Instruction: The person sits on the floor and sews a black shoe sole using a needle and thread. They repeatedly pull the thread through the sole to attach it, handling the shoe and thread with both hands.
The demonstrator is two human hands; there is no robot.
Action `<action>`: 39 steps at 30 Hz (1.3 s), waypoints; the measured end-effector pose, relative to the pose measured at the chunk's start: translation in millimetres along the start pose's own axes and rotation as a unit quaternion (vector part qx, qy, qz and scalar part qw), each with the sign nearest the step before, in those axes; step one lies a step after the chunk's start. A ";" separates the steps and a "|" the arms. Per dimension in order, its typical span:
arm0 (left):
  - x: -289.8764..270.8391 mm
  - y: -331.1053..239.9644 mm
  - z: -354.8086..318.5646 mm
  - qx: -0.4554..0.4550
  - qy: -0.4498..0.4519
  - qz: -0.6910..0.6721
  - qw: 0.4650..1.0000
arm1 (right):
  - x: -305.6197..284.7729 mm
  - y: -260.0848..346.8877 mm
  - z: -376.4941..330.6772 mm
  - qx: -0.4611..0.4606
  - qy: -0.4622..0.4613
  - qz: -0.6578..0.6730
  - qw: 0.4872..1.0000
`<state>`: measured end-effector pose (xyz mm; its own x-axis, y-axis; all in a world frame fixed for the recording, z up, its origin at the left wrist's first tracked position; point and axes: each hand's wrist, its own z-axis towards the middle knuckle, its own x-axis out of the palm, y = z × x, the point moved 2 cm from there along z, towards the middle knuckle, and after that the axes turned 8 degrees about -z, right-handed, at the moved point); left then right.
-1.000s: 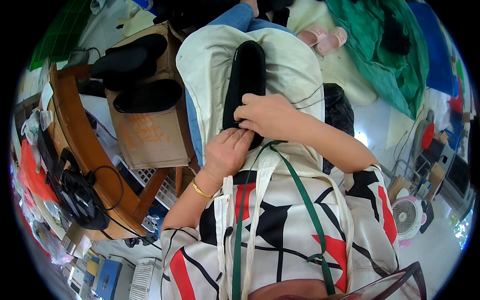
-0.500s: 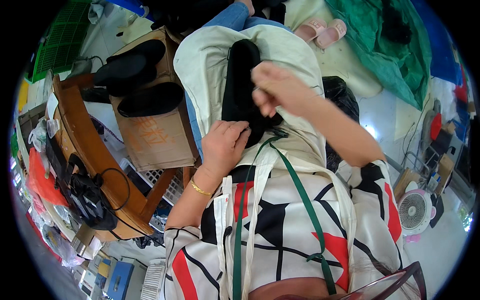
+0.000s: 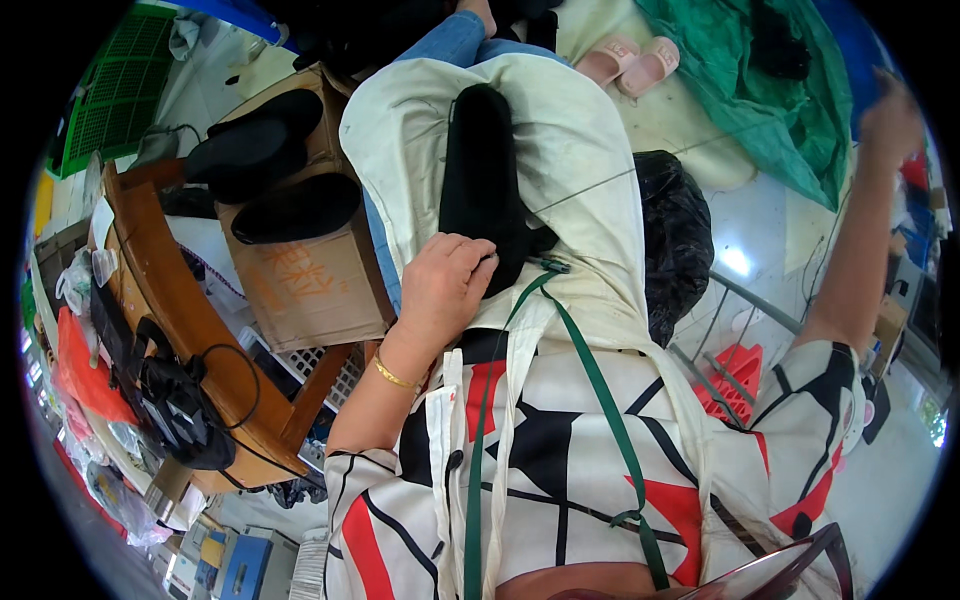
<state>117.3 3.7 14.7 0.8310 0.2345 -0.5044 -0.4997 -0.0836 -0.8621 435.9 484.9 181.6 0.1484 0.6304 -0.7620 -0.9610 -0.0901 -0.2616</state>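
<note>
A black shoe (image 3: 482,165) lies on the pale apron over my lap, its toe end pointing away from me. My left hand (image 3: 447,285) is closed on its near end, fingers curled over the edge and thumb hidden. From beside the shoe a thin dark thread (image 3: 600,181) runs taut and straight toward the upper right. My right hand (image 3: 893,118) is at the far right, arm stretched out, blurred by motion. The thread leads toward it, and its fingers look drawn together; whether a needle is in them cannot be seen.
Several black shoes (image 3: 297,208) rest on a cardboard box (image 3: 325,290) at the left, beside a wooden table (image 3: 150,265). To my right are a black plastic bag (image 3: 675,235), a metal rail (image 3: 755,302) and a red plastic basket (image 3: 738,378). Pink slippers (image 3: 648,66) and a green sheet (image 3: 740,110) lie farther off.
My right hand has swung from just above the shoe out to the far right, and the thread now stretches taut behind it. The left hand stays on the shoe's near end.
</note>
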 end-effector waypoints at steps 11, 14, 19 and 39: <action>2.6 4.0 -7.2 -0.049 -0.075 0.001 0.996 | -111.1 260.9 -311.1 -0.323 0.533 0.555 0.552; 4.6 7.0 -13.4 -0.068 -0.094 0.015 0.993 | -115.2 259.8 -317.7 -0.357 0.506 0.536 0.574; 8.3 13.9 -17.9 -0.023 -0.116 0.022 0.993 | -119.3 258.0 -316.2 -0.379 0.494 0.517 0.587; 11.3 16.9 -17.6 0.007 -0.156 -0.001 0.988 | -123.3 267.4 -327.2 -0.386 0.503 0.483 0.603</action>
<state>122.6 -12.0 -6.4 0.7173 0.5213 -0.4623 -0.5043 -0.0694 -0.8608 237.0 130.9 11.7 0.0461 -0.7570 -0.6518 -0.3740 -0.6181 0.6914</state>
